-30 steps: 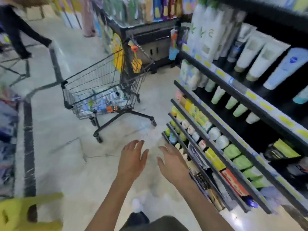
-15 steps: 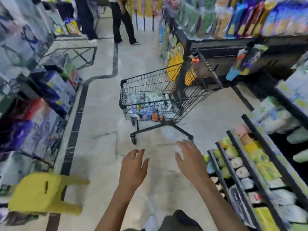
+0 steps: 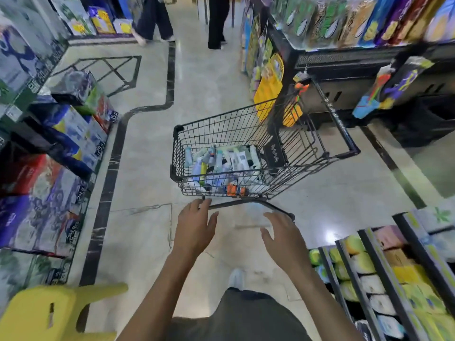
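A shopper's left hand (image 3: 194,227) and right hand (image 3: 285,238) stretch forward, fingers spread and holding nothing, toward a black wire shopping cart (image 3: 221,126) standing just ahead in a store aisle. The cart sits on the pale tiled floor (image 3: 147,173) between stacked boxes (image 3: 49,180) on the left and shelves (image 3: 369,267) of packaged goods on the right, with tubes and small cartons (image 3: 221,163) in its basket. The left fingertips line up with the cart's lower frame, though contact cannot be told. A yellow plastic stool (image 3: 49,313) sits at lower left.
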{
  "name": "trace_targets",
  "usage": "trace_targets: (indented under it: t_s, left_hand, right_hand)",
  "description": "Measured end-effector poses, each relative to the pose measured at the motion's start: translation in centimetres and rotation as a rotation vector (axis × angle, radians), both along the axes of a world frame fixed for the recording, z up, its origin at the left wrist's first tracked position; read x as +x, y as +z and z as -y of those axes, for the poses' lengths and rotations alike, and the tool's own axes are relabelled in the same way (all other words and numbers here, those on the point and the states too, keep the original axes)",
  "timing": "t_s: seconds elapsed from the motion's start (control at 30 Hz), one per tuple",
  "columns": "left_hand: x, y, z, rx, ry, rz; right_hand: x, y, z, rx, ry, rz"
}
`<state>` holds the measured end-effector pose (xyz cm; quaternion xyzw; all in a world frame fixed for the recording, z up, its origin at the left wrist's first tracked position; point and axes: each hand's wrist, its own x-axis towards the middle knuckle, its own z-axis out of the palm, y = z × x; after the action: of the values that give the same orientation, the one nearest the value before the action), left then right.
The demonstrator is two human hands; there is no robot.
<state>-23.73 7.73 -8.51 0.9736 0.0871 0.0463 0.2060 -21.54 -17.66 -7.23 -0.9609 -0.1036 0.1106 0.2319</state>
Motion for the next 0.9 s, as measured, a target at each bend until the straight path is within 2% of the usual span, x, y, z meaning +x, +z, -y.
trace_targets:
  t_s: [0.23, 0.4, 0.7, 0.9]
  left_hand:
    - [6.9, -1.8, -2.4, 0.000, 0.041, -0.034]
    - [11.8, -4.3, -4.5, -0.019, 0.060, -0.132]
    - [27.4, -8.9, -8.8, -0.142, 0.008, -0.279]
    - [36.5, -15.4, -9.4, -0.165, -0.065, -0.500]
  right_hand:
    - [15.1, 0.6, -5.6, -0.014, 0.073, -0.011]
    - [23.9, -0.7, -8.8, -0.001, 0.077, -0.045]
    - [31.8, -4.9, -12.2, -0.079, 0.027, -0.202]
    - [38.2, -10.9, -13.8, -0.072, -0.079, -0.414]
